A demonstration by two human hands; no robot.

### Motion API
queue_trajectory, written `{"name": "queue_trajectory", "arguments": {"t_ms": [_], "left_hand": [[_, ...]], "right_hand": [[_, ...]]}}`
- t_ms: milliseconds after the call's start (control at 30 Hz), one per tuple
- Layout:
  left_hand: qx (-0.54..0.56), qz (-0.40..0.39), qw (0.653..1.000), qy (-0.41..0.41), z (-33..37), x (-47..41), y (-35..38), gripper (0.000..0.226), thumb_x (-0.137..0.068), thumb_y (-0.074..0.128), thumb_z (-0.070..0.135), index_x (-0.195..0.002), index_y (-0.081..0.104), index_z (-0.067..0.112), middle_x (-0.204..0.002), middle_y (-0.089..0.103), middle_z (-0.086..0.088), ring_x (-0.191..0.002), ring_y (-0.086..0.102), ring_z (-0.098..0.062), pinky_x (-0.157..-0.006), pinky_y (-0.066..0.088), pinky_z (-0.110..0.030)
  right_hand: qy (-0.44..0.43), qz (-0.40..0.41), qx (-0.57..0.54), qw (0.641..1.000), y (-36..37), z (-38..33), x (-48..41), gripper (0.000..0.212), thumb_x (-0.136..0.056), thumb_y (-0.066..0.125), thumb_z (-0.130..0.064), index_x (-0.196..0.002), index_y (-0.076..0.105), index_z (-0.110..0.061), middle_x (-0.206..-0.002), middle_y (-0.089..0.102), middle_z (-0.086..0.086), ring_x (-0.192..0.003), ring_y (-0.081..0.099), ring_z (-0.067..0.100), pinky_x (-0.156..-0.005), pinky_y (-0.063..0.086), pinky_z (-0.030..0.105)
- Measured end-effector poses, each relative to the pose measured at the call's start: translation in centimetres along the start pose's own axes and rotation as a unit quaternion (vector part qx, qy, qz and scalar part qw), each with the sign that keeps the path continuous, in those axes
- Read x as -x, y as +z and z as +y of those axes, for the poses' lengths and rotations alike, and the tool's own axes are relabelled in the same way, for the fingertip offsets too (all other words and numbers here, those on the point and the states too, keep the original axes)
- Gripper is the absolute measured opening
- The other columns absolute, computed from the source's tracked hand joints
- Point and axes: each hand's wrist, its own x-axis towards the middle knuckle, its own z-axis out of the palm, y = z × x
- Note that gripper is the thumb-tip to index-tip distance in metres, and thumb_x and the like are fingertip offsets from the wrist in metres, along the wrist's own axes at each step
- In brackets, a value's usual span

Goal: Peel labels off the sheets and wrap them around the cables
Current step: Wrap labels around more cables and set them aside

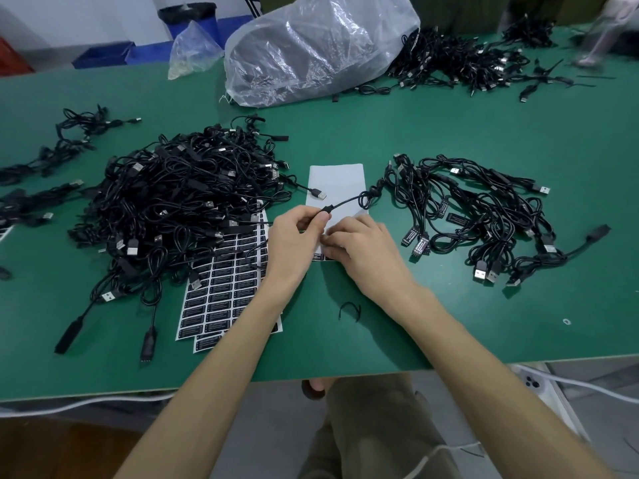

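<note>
Pinching one thin black cable (347,202) in my left hand (294,236) just below frame centre, thumb and forefinger closing on it right at its thicker moulded block, other fingers curling loosely; cable is running up-right from the pinch to its small coil just beside the right edge of the backing sheet (337,184); judging it light, limp and a bit slick, so it is likely going to flop and twist unless gripped close to the spot being wrapped; the stiff block looks like the better hold; my right hand (363,250) is lying palm-down on the lower end of that sheet, fingers bending with tips at the last few labels (318,256) by the bottom edge; cannot tell whether a label is actually nipped, the fingers are hiding it; labels are probably thin, sticky, easy to crease, so lifting by a corner seems right; both forearms are reaching in from bottom of frame, wrists low over the green table (449,323); full label sheets (221,292) are lying lower left of centre, partly under the big heap of cables (179,202); batch of cables with labels on (484,216) is sitting right of centre.
</note>
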Motion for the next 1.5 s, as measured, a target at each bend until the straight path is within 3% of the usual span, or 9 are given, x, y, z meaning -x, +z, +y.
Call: {"name": "queue_trajectory", "arguments": {"t_ms": [200, 567, 1000, 1100, 1267, 1367, 1500], "left_hand": [[0.007, -0.005, 1.0, -0.012, 0.2, 0.1, 0.0, 0.009, -0.097, 0.07, 0.017, -0.098, 0.077, 0.013, -0.078, 0.074, 0.0, -0.071, 0.068, -0.014, -0.079, 0.061, -0.05], [0.0, -0.012, 1.0, -0.02, 0.3, 0.3, 0.0, 0.012, -0.098, 0.069, 0.018, -0.098, 0.076, 0.008, -0.083, 0.075, -0.01, -0.082, 0.072, -0.033, -0.08, 0.06, -0.054], [-0.024, -0.014, 1.0, -0.003, 0.1, 0.2, 0.1, 0.011, -0.098, 0.069, 0.019, -0.095, 0.077, 0.011, -0.077, 0.075, -0.002, -0.071, 0.067, -0.012, -0.072, 0.056, -0.032], [-0.015, -0.016, 1.0, 0.002, 0.2, 0.3, 0.0, 0.01, -0.098, 0.069, 0.018, -0.098, 0.076, 0.012, -0.08, 0.075, -0.001, -0.075, 0.07, -0.014, -0.074, 0.058, -0.03], [0.002, -0.043, 0.999, 0.027, 0.3, 0.4, -0.2, 0.013, -0.096, 0.071, 0.015, -0.095, 0.077, 0.026, -0.085, 0.077, 0.009, -0.082, 0.072, -0.011, -0.083, 0.059, -0.032], [-0.005, -0.068, 0.997, 0.045, 0.6, 0.7, 0.1, 0.024, -0.094, 0.073, 0.014, -0.099, 0.079, 0.036, -0.095, 0.078, 0.014, -0.09, 0.073, -0.012, -0.091, 0.059, -0.043], [-0.023, -0.085, 0.993, 0.082, 0.8, 0.9, 0.4, 0.036, -0.094, 0.073, 0.01, -0.111, 0.076, 0.041, -0.101, 0.072, 0.002, -0.088, 0.071, -0.021, -0.089, 0.057, -0.05]], "right_hand": [[-0.001, 0.012, 0.001, 1.0, -0.1, -0.2, 0.1, 0.024, -0.104, 0.059, -0.035, -0.115, 0.077, -0.023, -0.114, 0.068, -0.006, -0.113, 0.049, 0.025, -0.092, 0.038, 0.038], [-0.015, 0.036, 0.039, 0.999, -0.4, -0.8, 0.4, 0.023, -0.105, 0.058, -0.029, -0.108, 0.076, -0.014, -0.099, 0.065, 0.005, -0.101, 0.053, 0.031, -0.087, 0.041, 0.04], [-0.029, 0.015, 0.046, 0.998, -1.0, -1.4, 0.8, 0.021, -0.107, 0.054, -0.025, -0.108, 0.07, -0.01, -0.104, 0.068, 0.006, -0.098, 0.057, 0.032, -0.085, 0.045, 0.042], [0.01, 0.045, -0.067, 0.997, -1.0, -1.4, 0.9, 0.014, -0.106, 0.055, -0.023, -0.1, 0.064, -0.013, -0.098, 0.066, 0.003, -0.09, 0.06, 0.028, -0.079, 0.048, 0.043], [0.146, 0.168, -0.288, 0.931, -2.1, -0.3, 0.5, 0.01, -0.101, 0.065, -0.018, -0.091, 0.065, -0.021, -0.091, 0.068, -0.005, -0.084, 0.061, 0.007, -0.076, 0.048, 0.019], [0.213, 0.173, -0.403, 0.873, -2.5, 0.5, 0.4, 0.005, -0.1, 0.066, -0.021, -0.096, 0.068, -0.021, -0.087, 0.073, -0.004, -0.073, 0.063, 0.004, -0.071, 0.048, 0.019], [0.226, 0.17, -0.484, 0.828, -2.5, 0.3, 0.5, 0.004, -0.098, 0.069, -0.017, -0.099, 0.071, -0.014, -0.085, 0.075, 0.0, -0.067, 0.062, 0.005, -0.062, 0.047, 0.019]]}}
